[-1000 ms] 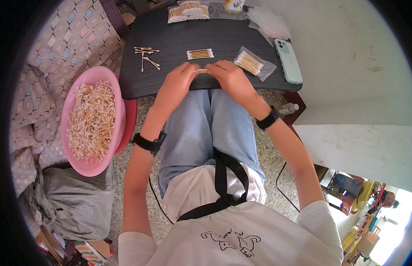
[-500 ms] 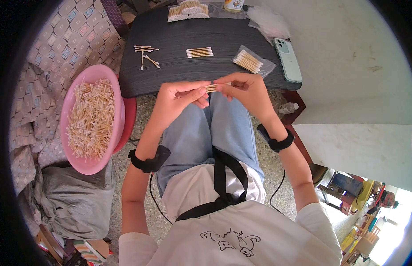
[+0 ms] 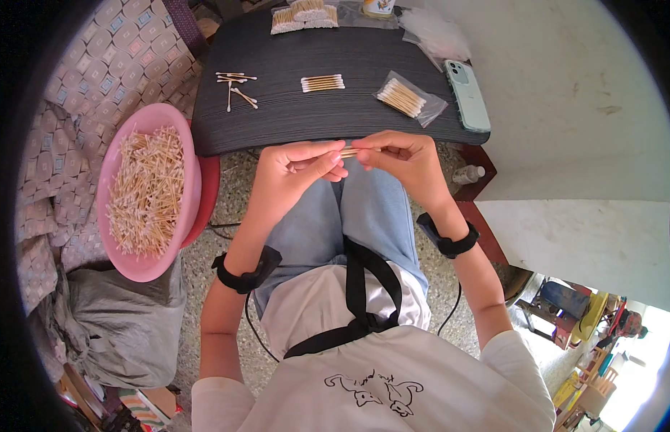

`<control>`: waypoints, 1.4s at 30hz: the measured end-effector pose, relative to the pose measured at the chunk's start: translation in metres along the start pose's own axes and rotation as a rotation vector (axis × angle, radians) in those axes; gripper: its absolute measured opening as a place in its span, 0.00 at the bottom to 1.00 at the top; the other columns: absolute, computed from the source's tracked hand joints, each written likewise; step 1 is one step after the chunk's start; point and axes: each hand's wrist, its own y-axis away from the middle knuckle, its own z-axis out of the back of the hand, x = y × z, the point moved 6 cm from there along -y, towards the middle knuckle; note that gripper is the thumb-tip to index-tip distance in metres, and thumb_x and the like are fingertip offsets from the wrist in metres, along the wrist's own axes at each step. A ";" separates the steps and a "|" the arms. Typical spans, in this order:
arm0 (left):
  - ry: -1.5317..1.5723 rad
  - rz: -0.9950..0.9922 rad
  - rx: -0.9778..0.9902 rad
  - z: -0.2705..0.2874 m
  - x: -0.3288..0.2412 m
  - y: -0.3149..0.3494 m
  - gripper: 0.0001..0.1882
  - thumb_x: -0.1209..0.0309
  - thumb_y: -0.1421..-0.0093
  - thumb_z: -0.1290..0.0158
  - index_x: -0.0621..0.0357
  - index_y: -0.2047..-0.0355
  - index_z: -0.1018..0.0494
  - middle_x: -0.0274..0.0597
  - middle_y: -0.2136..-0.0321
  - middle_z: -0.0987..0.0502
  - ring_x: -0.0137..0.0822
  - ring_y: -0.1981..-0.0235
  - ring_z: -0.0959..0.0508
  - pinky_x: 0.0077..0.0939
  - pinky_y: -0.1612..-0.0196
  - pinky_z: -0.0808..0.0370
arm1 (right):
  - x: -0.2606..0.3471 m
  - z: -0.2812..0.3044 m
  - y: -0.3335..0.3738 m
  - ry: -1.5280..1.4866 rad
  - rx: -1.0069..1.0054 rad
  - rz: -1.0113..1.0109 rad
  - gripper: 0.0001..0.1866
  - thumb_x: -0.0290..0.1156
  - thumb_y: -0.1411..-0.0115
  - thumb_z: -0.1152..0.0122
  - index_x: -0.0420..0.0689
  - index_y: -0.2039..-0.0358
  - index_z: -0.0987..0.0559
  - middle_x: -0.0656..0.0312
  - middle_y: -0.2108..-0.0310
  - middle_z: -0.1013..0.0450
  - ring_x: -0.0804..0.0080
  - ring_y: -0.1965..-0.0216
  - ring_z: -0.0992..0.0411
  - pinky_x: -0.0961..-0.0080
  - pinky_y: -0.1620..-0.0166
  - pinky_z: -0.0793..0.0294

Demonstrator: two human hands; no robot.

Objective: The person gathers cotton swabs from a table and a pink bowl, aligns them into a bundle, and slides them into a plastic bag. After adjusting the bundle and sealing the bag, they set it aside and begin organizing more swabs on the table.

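My left hand (image 3: 300, 167) and my right hand (image 3: 401, 158) meet just in front of the dark table's near edge (image 3: 335, 129), above my lap. Between their fingertips they pinch a small bundle of wooden cotton swabs (image 3: 353, 151), held level. On the table lie a neat bundle of swabs (image 3: 323, 83), a few loose swabs (image 3: 235, 86) to its left, and a clear plastic bag filled with swabs (image 3: 405, 98) to its right.
A pink basin (image 3: 137, 255) heaped with loose swabs stands at my left on a red stool. A pale green phone (image 3: 470, 93) lies at the table's right edge. More packed swabs (image 3: 302, 14) sit at the far edge. A grey sack (image 3: 119, 324) lies lower left.
Both hands have drawn back from the table's edge toward my lap, holding the swab bundle between them and lifting it slightly.
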 end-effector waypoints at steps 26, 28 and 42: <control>0.052 0.172 0.158 -0.038 0.045 -0.007 0.13 0.73 0.40 0.47 0.72 0.60 0.25 0.48 0.69 0.21 0.34 0.70 0.19 0.22 0.65 0.22 | 0.001 0.011 0.054 1.023 -0.059 0.583 0.12 0.20 0.54 0.37 0.37 0.66 0.22 0.58 0.73 0.26 0.63 0.73 0.27 0.73 0.72 0.28; 0.061 0.134 0.157 -0.043 0.050 -0.012 0.15 0.72 0.40 0.47 0.72 0.57 0.27 0.49 0.66 0.21 0.35 0.66 0.20 0.23 0.61 0.22 | 0.005 0.022 0.056 1.000 -0.137 0.628 0.13 0.17 0.57 0.41 0.38 0.66 0.23 0.56 0.72 0.27 0.61 0.72 0.28 0.70 0.70 0.27; 0.036 0.215 0.267 -0.046 0.061 -0.012 0.12 0.73 0.38 0.50 0.70 0.58 0.27 0.48 0.65 0.21 0.35 0.64 0.20 0.23 0.59 0.23 | -0.025 0.126 -0.027 1.202 -0.511 0.318 0.08 0.28 0.45 0.40 0.35 0.69 0.21 0.49 0.77 0.26 0.53 0.76 0.28 0.69 0.72 0.31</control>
